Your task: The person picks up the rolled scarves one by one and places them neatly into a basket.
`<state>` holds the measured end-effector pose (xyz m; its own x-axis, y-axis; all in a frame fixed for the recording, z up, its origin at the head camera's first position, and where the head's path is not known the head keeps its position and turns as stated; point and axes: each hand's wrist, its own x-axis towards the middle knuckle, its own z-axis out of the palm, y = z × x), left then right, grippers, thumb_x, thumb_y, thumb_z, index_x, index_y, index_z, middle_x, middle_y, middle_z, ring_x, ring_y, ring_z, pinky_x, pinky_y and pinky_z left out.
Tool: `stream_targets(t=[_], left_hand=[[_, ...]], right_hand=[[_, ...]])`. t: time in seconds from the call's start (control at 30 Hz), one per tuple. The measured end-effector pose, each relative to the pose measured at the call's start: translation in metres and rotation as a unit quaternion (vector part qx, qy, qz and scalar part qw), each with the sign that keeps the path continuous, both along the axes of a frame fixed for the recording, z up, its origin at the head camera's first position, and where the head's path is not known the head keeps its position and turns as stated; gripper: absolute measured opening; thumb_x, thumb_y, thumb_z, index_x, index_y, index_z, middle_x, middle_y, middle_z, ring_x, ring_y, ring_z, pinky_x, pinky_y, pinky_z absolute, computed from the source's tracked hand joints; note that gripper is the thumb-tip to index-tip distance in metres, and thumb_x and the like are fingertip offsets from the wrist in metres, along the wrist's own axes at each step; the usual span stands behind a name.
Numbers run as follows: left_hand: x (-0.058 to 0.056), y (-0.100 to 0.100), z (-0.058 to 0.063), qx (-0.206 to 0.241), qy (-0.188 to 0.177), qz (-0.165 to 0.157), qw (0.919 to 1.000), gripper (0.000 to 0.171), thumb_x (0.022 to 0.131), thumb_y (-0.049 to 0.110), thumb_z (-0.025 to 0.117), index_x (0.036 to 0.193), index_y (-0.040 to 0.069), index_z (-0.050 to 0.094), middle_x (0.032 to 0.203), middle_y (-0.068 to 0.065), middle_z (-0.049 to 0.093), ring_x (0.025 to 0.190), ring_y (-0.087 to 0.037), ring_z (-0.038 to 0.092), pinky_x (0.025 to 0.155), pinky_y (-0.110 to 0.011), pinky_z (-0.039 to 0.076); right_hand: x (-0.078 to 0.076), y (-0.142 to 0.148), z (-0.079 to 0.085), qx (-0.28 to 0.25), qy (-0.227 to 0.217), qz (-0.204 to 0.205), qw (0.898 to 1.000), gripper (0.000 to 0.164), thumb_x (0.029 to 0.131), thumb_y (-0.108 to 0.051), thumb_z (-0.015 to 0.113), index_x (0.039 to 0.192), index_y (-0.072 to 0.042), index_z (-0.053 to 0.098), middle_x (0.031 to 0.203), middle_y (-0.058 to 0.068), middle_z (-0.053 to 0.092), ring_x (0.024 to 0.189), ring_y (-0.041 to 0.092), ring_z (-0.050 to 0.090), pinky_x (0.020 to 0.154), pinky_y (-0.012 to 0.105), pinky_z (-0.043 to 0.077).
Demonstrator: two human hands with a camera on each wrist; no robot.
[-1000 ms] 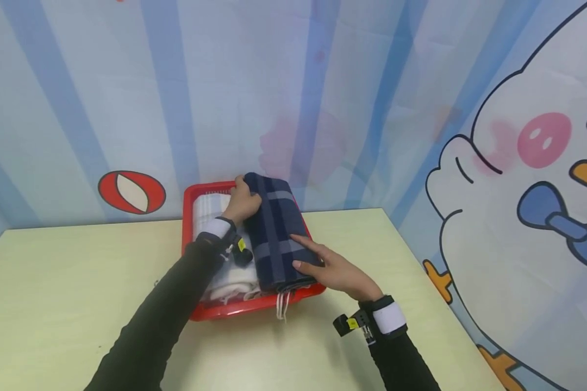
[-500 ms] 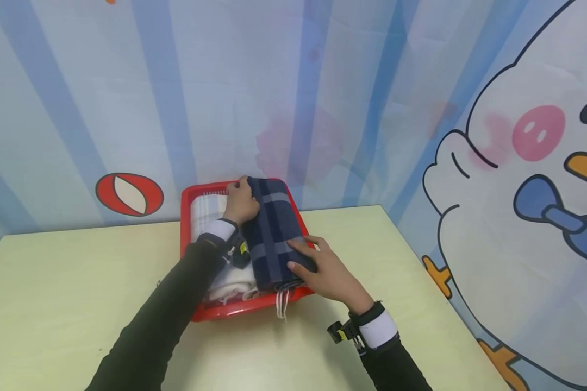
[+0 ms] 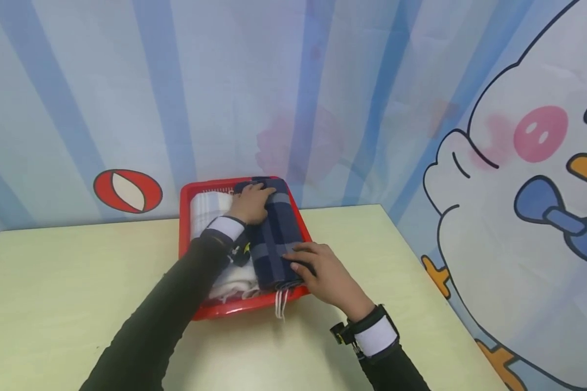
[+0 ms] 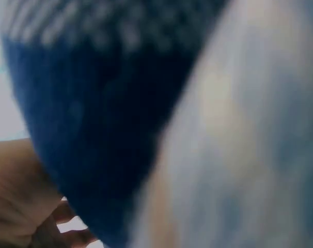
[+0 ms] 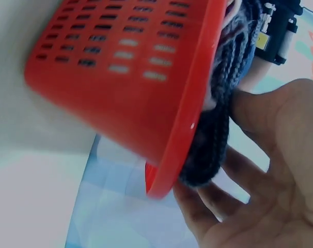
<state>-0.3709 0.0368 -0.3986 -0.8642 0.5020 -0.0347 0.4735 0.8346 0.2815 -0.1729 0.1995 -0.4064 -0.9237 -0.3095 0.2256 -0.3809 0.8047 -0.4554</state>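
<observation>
A folded navy plaid scarf [image 3: 274, 233] with fringe lies in the right half of a red plastic basket [image 3: 225, 309]. Beside it on the left is a folded white cloth [image 3: 235, 279] with pale stripes, partly covered by the left forearm. My left hand [image 3: 251, 205] rests on the scarf's far end, fingers extended. At the near right edge my right hand [image 3: 330, 277] touches the scarf, fingers spread and slightly bent. The right wrist view shows its fingers [image 5: 198, 206] around the scarf's rounded edge, just beyond the basket rim. Blurred cloth fills most of the left wrist view.
The basket stands on a pale yellow table [image 3: 68, 293], close to its back edge. Behind rises a blue striped backdrop [image 3: 215, 98], with a large cartoon bird [image 3: 499, 260] on the right. White tassels [image 3: 281, 304] hang over the basket's front rim.
My left hand has let go of the scarf's far left corner and now lies on top of it. The scarf sits lower inside the rim. My right hand has shifted slightly left.
</observation>
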Motion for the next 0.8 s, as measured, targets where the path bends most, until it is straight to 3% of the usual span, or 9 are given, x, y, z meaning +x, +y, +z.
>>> stream_targets(t=[0.17, 0.33, 0.6, 0.8], left_hand=[[-0.005, -0.007, -0.001, 0.007, -0.024, -0.015, 0.9996, 0.061, 0.095, 0.007, 0.048, 0.155, 0.013, 0.035, 0.162, -0.022, 0.026, 0.15, -0.045, 0.023, 0.117, -0.064, 0.029], [-0.006, -0.015, -0.001, 0.015, -0.041, -0.034, 0.9985, 0.062, 0.095, 0.004, 0.044, 0.156, 0.009, 0.031, 0.162, -0.026, 0.023, 0.15, -0.047, 0.02, 0.122, -0.059, 0.023], [-0.002, -0.026, 0.001, 0.012, -0.032, -0.043, 0.9985, 0.061, 0.096, 0.006, 0.038, 0.156, 0.007, 0.028, 0.162, -0.027, 0.02, 0.151, -0.047, 0.017, 0.12, -0.061, 0.025], [0.013, -0.031, 0.01, -0.003, -0.032, -0.048, 0.9983, 0.056, 0.105, 0.022, 0.034, 0.157, 0.006, 0.024, 0.164, -0.023, 0.017, 0.152, -0.045, 0.015, 0.121, -0.062, 0.023]], right_hand=[[-0.001, 0.004, 0.0, 0.004, -0.045, 0.004, 0.999, 0.032, 0.101, -0.015, 0.055, 0.132, -0.013, 0.065, 0.144, 0.016, 0.055, 0.136, 0.038, 0.048, 0.113, 0.054, 0.04], [0.0, 0.001, 0.0, 0.011, -0.063, 0.002, 0.998, 0.034, 0.102, -0.018, 0.053, 0.135, -0.015, 0.063, 0.145, 0.015, 0.054, 0.137, 0.038, 0.045, 0.115, 0.055, 0.037], [-0.003, -0.001, 0.001, 0.013, -0.017, 0.011, 1.0, 0.034, 0.102, -0.026, 0.054, 0.132, -0.016, 0.065, 0.139, 0.012, 0.061, 0.137, 0.037, 0.044, 0.115, 0.058, 0.034], [-0.008, 0.011, 0.005, 0.016, -0.004, -0.025, 1.0, 0.044, 0.105, -0.037, 0.044, 0.145, -0.02, 0.052, 0.15, 0.009, 0.051, 0.144, 0.038, 0.037, 0.114, 0.065, 0.031]])
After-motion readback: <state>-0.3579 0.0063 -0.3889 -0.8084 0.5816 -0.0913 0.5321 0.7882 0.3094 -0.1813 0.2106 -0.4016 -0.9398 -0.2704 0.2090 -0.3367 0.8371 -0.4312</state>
